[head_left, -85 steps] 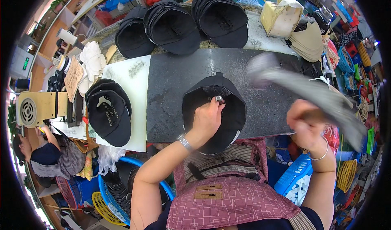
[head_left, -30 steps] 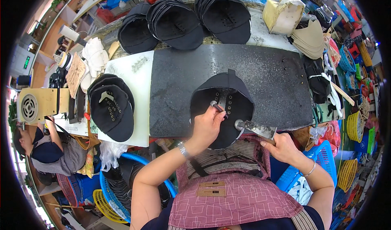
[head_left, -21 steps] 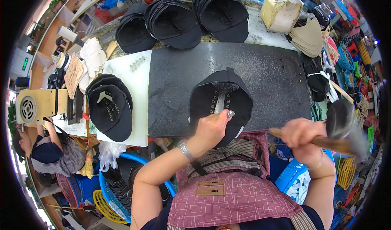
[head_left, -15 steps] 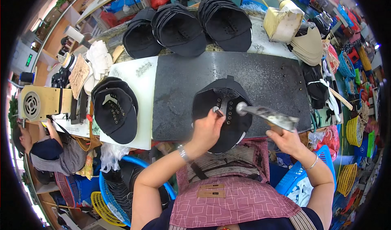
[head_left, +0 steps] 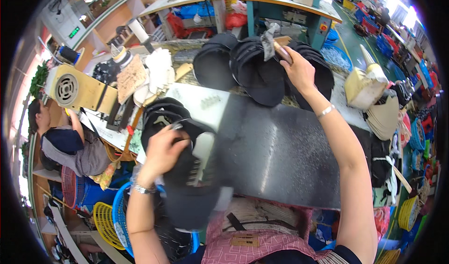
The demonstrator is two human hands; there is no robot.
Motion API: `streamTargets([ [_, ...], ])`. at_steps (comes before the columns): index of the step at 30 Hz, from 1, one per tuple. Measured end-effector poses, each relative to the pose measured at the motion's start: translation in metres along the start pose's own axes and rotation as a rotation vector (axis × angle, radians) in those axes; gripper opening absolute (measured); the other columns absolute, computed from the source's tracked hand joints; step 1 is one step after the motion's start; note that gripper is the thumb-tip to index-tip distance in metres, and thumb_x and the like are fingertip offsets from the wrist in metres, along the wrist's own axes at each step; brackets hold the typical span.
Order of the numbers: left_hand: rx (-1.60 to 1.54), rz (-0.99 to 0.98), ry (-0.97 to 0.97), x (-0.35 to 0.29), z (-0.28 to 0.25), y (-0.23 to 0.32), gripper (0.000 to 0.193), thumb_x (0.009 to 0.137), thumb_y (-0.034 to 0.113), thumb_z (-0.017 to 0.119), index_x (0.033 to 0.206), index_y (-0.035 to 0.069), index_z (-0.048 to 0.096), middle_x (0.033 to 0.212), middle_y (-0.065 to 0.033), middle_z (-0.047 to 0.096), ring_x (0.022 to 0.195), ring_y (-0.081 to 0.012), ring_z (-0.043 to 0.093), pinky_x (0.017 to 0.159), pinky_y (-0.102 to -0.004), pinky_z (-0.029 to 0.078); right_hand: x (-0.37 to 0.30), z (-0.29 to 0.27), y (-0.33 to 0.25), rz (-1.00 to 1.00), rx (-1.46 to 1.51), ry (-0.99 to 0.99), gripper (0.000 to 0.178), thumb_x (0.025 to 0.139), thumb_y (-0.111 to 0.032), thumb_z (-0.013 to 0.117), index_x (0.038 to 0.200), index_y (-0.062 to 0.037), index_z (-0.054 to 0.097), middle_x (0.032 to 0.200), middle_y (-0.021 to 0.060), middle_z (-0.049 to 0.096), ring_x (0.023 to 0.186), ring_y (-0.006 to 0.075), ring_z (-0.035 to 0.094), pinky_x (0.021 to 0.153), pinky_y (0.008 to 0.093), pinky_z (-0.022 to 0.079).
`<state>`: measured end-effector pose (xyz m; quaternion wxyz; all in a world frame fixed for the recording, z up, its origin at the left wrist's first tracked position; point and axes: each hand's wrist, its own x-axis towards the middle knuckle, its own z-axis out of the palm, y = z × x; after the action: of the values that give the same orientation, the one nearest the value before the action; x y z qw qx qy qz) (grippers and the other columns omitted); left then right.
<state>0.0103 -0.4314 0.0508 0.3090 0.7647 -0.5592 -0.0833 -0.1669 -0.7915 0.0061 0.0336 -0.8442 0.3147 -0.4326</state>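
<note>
A black cap (head_left: 194, 203), blurred by motion, tilts over the table's left side with its hollow inside and a row of small metal eyelets showing. My left hand (head_left: 163, 154) is closed at the cap's upper left edge, and a short metal punch (head_left: 177, 126) sticks out by its fingers. Just behind that hand lies a small stack of black caps (head_left: 161, 109). My right hand (head_left: 299, 71) is raised at the back, closed round the wooden handle of a hammer (head_left: 282, 51). The hammer is above the stacked black caps (head_left: 257, 74) and partly hides them.
A dark work mat (head_left: 290, 147) covers the table's middle. Beige visor pieces (head_left: 383, 116) and a yellowish block-shaped object (head_left: 365, 88) stand at the right. A yellowish machine (head_left: 70, 88) is at the left, near a seated person (head_left: 65, 140). A blue basket (head_left: 119, 217) sits below.
My left hand has carried the cap off the dark mat to the left. My right hand has swung the hammer from above the cap to the rear stacks. The view has shifted.
</note>
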Motion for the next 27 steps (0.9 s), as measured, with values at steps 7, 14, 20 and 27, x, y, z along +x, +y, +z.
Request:
streamTargets([
  [7, 0.855, 0.146, 0.274, 0.026, -0.011, -0.123, 0.014, 0.069, 0.006, 0.066, 0.077, -0.002, 0.059, 0.125, -0.0234, 0.042, 0.116, -0.0388, 0.041, 0.094, -0.0385, 0.038, 0.047, 0.115, -0.007, -0.151, -0.285, -0.208, 0.073, 0.074, -0.006, 0.058, 0.136, -0.0266, 0.027, 0.128, 0.0215, 0.044, 0.075, 0.0362, 0.064, 0.062, 0.042, 0.052],
  [14, 0.558, -0.042, 0.137, 0.041, 0.012, -0.17, 0.024, 0.068, 0.007, 0.068, 0.091, -0.001, 0.063, 0.13, -0.025, 0.037, 0.119, -0.0401, 0.037, 0.1, -0.0428, 0.033, 0.085, 0.123, 0.007, -0.365, -0.323, -0.29, 0.024, 0.076, -0.008, 0.055, 0.1, -0.0094, 0.056, 0.083, 0.0139, 0.062, 0.068, 0.0309, 0.064, 0.058, 0.0396, 0.051],
  [20, 0.561, -0.013, 0.176, 0.035, 0.008, -0.175, 0.022, 0.069, 0.006, 0.067, 0.089, -0.001, 0.061, 0.13, -0.026, 0.037, 0.118, -0.0414, 0.037, 0.101, -0.0432, 0.033, 0.111, 0.005, -0.042, -0.486, -0.399, -0.088, 0.011, 0.073, -0.009, 0.055, 0.084, -0.0078, 0.055, 0.071, 0.0136, 0.063, 0.064, 0.031, 0.064, 0.054, 0.041, 0.051],
  [27, 0.519, -0.019, 0.139, 0.03, -0.008, -0.175, 0.019, 0.067, 0.004, 0.068, 0.084, -0.002, 0.062, 0.132, -0.0264, 0.035, 0.122, -0.0408, 0.034, 0.103, -0.0416, 0.03, 0.046, -0.092, -0.012, -0.268, -0.449, -0.234, 0.019, 0.075, -0.01, 0.054, 0.094, -0.0116, 0.057, 0.07, 0.0144, 0.062, 0.068, 0.0328, 0.062, 0.057, 0.0459, 0.047],
])
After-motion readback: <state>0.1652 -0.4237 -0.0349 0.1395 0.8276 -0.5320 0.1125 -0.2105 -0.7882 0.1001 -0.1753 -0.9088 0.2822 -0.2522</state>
